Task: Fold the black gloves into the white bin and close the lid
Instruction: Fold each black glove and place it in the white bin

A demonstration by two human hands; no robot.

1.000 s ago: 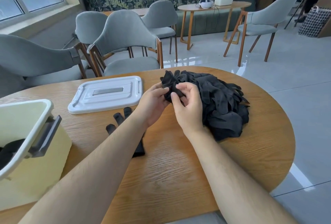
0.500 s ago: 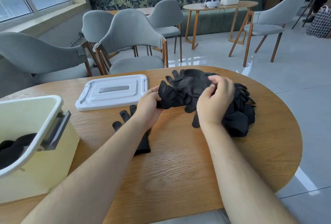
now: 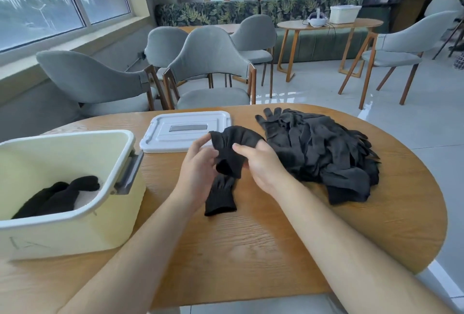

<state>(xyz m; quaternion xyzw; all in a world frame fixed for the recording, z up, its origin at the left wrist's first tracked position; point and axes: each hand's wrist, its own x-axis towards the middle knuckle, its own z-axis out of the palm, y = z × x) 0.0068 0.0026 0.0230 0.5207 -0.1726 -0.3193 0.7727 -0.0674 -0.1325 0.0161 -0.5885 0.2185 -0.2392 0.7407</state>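
Black knitted fabric, soft and limp, is bunched between both hands: a black knit glove (image 3: pixel 232 151) is held just above the round wooden table (image 3: pixel 276 251), its body draped over and between the fingers. The left hand (image 3: pixel 198 163) has its fingers curled around the glove's lower end, thumb pressing from the near side; the right hand (image 3: pixel 261 163) pinches the cloth between thumb and forefinger, the other fingers curled beneath. Such a glove looks light and floppy, likely to sag wherever it is unsupported, so cuff and fingertip ends seem the sensible places to take hold for a fold. Directly below the left fingers a second black glove (image 3: pixel 221 197) lies flat on the wood. Just beyond the right knuckles sits the loose heap of black gloves (image 3: pixel 326 148). Far side of the left fingertips rests the flat white plastic lid (image 3: pixel 185 129), and well off to the left stands the open white plastic bin (image 3: pixel 75 223), with folded black gloves (image 3: pixel 60 195) already inside.
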